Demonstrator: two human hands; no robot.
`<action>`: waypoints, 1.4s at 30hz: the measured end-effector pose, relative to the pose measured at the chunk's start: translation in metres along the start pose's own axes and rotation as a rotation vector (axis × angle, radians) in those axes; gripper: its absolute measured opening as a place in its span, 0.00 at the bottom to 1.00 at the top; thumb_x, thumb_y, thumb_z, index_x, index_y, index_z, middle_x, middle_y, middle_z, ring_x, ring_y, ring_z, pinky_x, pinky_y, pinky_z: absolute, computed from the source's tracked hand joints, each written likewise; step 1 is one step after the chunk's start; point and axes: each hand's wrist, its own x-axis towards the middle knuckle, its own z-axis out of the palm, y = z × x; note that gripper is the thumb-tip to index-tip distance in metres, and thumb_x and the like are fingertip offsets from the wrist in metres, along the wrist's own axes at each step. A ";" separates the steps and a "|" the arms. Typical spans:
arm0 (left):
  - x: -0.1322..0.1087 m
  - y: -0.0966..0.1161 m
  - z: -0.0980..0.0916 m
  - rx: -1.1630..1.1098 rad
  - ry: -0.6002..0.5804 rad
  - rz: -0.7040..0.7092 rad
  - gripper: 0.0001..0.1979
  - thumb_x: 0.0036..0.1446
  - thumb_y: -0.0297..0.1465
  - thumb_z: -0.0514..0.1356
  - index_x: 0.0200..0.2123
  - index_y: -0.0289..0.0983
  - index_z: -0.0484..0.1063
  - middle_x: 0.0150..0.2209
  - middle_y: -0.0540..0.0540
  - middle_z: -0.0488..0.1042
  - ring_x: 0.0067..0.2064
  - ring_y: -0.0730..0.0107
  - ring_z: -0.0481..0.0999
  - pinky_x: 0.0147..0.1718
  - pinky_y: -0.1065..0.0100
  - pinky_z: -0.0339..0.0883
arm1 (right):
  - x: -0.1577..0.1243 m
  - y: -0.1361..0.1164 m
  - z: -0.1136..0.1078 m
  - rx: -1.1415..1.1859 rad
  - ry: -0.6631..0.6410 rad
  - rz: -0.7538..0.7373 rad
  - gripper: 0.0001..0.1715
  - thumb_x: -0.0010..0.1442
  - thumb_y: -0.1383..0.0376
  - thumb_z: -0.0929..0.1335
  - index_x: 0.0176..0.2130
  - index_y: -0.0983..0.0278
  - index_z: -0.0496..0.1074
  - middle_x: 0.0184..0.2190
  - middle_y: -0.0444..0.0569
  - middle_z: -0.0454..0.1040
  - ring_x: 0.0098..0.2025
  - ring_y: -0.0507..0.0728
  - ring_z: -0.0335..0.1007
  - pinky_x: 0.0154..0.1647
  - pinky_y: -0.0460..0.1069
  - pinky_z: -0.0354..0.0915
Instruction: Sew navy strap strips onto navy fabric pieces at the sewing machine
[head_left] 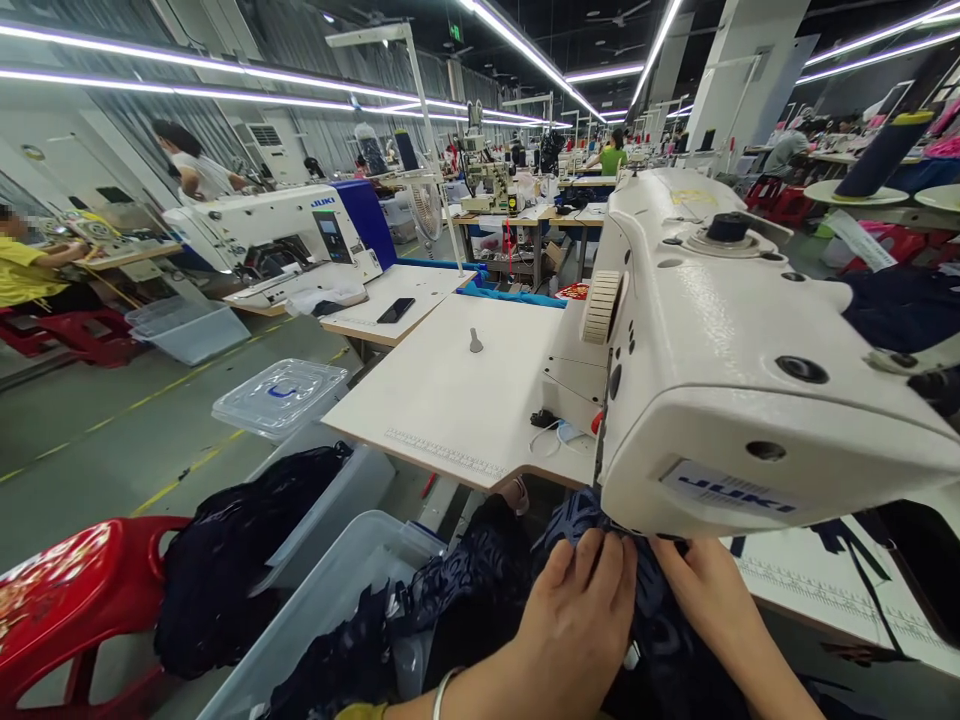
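A white Juki sewing machine fills the right of the head view. Under its head lies dark navy patterned fabric, which spills down to the left over a bin. My left hand rests on the fabric just below the machine head, fingers curled and pressed on the cloth. My right hand lies beside it to the right, fingers pointing up to the needle area and pinching the same fabric. The needle itself is hidden behind the machine head.
A white worktable stretches left of the machine. Clear plastic bins and a lidded one stand below, with more dark cloth piled on one. A red stool sits lower left. Other workers and machines fill the background.
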 end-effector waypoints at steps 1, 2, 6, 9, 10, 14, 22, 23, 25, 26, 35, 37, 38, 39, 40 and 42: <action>-0.001 0.000 0.000 0.004 0.002 -0.001 0.19 0.67 0.31 0.51 0.58 0.32 0.67 0.54 0.45 0.70 0.55 0.62 0.63 0.54 0.61 0.50 | 0.000 0.002 0.000 0.013 0.002 0.000 0.17 0.61 0.56 0.62 0.28 0.58 0.74 0.14 0.43 0.66 0.26 0.61 0.70 0.33 0.51 0.66; -0.001 0.000 0.001 0.009 0.005 0.005 0.19 0.67 0.31 0.51 0.58 0.32 0.67 0.54 0.45 0.70 0.55 0.61 0.63 0.54 0.61 0.50 | 0.000 0.003 0.001 0.029 0.008 0.006 0.17 0.61 0.56 0.62 0.28 0.57 0.75 0.14 0.43 0.67 0.27 0.61 0.71 0.34 0.52 0.67; -0.003 -0.003 0.000 0.027 -0.009 0.034 0.20 0.67 0.33 0.51 0.58 0.32 0.67 0.54 0.43 0.69 0.55 0.60 0.63 0.54 0.61 0.51 | 0.001 0.010 0.001 0.136 0.050 0.074 0.16 0.59 0.53 0.65 0.34 0.59 0.77 0.21 0.46 0.74 0.36 0.63 0.74 0.41 0.53 0.68; -0.002 -0.006 -0.002 0.032 -0.030 0.039 0.21 0.66 0.34 0.51 0.59 0.32 0.67 0.55 0.43 0.69 0.55 0.59 0.63 0.54 0.62 0.52 | 0.002 0.014 0.003 0.261 0.072 0.124 0.20 0.58 0.51 0.66 0.41 0.60 0.77 0.32 0.48 0.79 0.47 0.64 0.73 0.53 0.56 0.65; -0.002 -0.006 -0.002 0.031 -0.037 0.042 0.21 0.66 0.33 0.51 0.59 0.32 0.66 0.55 0.43 0.69 0.56 0.59 0.63 0.54 0.62 0.53 | 0.001 0.016 0.005 0.306 0.079 0.143 0.21 0.58 0.51 0.66 0.43 0.61 0.76 0.36 0.49 0.79 0.51 0.64 0.71 0.57 0.57 0.62; 0.000 -0.007 -0.004 0.012 -0.038 0.053 0.21 0.67 0.32 0.50 0.60 0.32 0.65 0.55 0.44 0.69 0.56 0.60 0.63 0.54 0.62 0.53 | 0.000 0.030 0.014 0.410 0.067 0.242 0.25 0.56 0.49 0.67 0.47 0.61 0.75 0.47 0.51 0.78 0.59 0.65 0.64 0.64 0.61 0.54; 0.002 -0.004 -0.001 -0.026 -0.036 0.075 0.21 0.67 0.31 0.49 0.60 0.31 0.65 0.55 0.43 0.70 0.54 0.59 0.64 0.53 0.61 0.54 | -0.014 0.060 0.030 0.438 -0.132 0.285 0.30 0.57 0.42 0.63 0.44 0.61 0.75 0.46 0.54 0.78 0.56 0.66 0.70 0.60 0.60 0.60; 0.003 -0.005 -0.001 -0.023 -0.026 0.079 0.21 0.67 0.31 0.49 0.60 0.31 0.65 0.54 0.43 0.70 0.54 0.59 0.64 0.53 0.61 0.55 | -0.016 0.059 0.030 0.452 -0.188 0.268 0.29 0.57 0.42 0.64 0.42 0.61 0.75 0.44 0.54 0.78 0.54 0.66 0.70 0.60 0.60 0.60; 0.004 -0.006 -0.002 -0.021 -0.016 0.092 0.21 0.67 0.30 0.49 0.60 0.31 0.65 0.54 0.43 0.70 0.54 0.59 0.65 0.53 0.61 0.55 | -0.020 0.056 0.027 0.490 -0.310 0.252 0.26 0.56 0.43 0.65 0.37 0.61 0.77 0.38 0.52 0.80 0.48 0.65 0.74 0.56 0.60 0.65; 0.004 -0.008 -0.003 -0.027 -0.018 0.100 0.21 0.66 0.30 0.50 0.60 0.30 0.65 0.54 0.43 0.70 0.54 0.59 0.65 0.53 0.61 0.56 | -0.022 0.054 0.023 0.508 -0.352 0.263 0.25 0.56 0.43 0.66 0.35 0.61 0.77 0.33 0.51 0.79 0.43 0.65 0.76 0.51 0.59 0.68; -0.006 -0.009 -0.004 -0.622 -0.075 0.228 0.31 0.63 0.48 0.56 0.60 0.34 0.61 0.48 0.40 0.72 0.50 0.62 0.72 0.51 0.67 0.67 | -0.047 0.051 -0.069 0.429 0.173 0.329 0.21 0.55 0.46 0.68 0.29 0.60 0.76 0.23 0.45 0.74 0.26 0.57 0.71 0.28 0.47 0.69; -0.004 -0.006 -0.006 -0.844 -0.070 0.125 0.33 0.65 0.49 0.52 0.63 0.31 0.54 0.54 0.33 0.68 0.55 0.61 0.70 0.52 0.68 0.67 | -0.061 0.027 -0.079 0.267 0.107 0.091 0.15 0.57 0.52 0.68 0.27 0.58 0.76 0.24 0.45 0.75 0.27 0.56 0.71 0.29 0.46 0.68; -0.001 -0.004 -0.008 -0.951 -0.082 0.069 0.34 0.66 0.50 0.49 0.64 0.30 0.53 0.56 0.31 0.67 0.56 0.60 0.69 0.52 0.67 0.67 | -0.066 0.012 -0.079 0.203 0.014 -0.037 0.12 0.59 0.56 0.67 0.29 0.57 0.78 0.26 0.46 0.76 0.29 0.57 0.73 0.32 0.47 0.69; 0.002 -0.003 -0.010 -1.062 -0.116 0.029 0.34 0.66 0.51 0.48 0.63 0.31 0.55 0.54 0.32 0.68 0.55 0.60 0.71 0.51 0.67 0.68 | -0.070 -0.003 -0.077 0.147 -0.082 -0.146 0.10 0.60 0.60 0.66 0.32 0.55 0.79 0.26 0.45 0.76 0.31 0.57 0.73 0.35 0.47 0.69; 0.005 -0.003 -0.012 -1.171 -0.185 0.000 0.31 0.66 0.51 0.47 0.60 0.33 0.60 0.50 0.35 0.72 0.50 0.62 0.74 0.46 0.68 0.70 | -0.073 -0.016 -0.074 0.099 -0.198 -0.255 0.10 0.60 0.63 0.66 0.34 0.54 0.79 0.26 0.45 0.76 0.30 0.56 0.73 0.34 0.47 0.68; 0.010 -0.004 -0.015 -1.320 -0.361 -0.083 0.23 0.67 0.49 0.49 0.49 0.37 0.70 0.37 0.45 0.77 0.37 0.68 0.77 0.35 0.73 0.71 | -0.072 -0.032 -0.067 0.050 -0.301 -0.325 0.12 0.62 0.66 0.65 0.37 0.54 0.79 0.27 0.44 0.76 0.31 0.55 0.73 0.36 0.47 0.67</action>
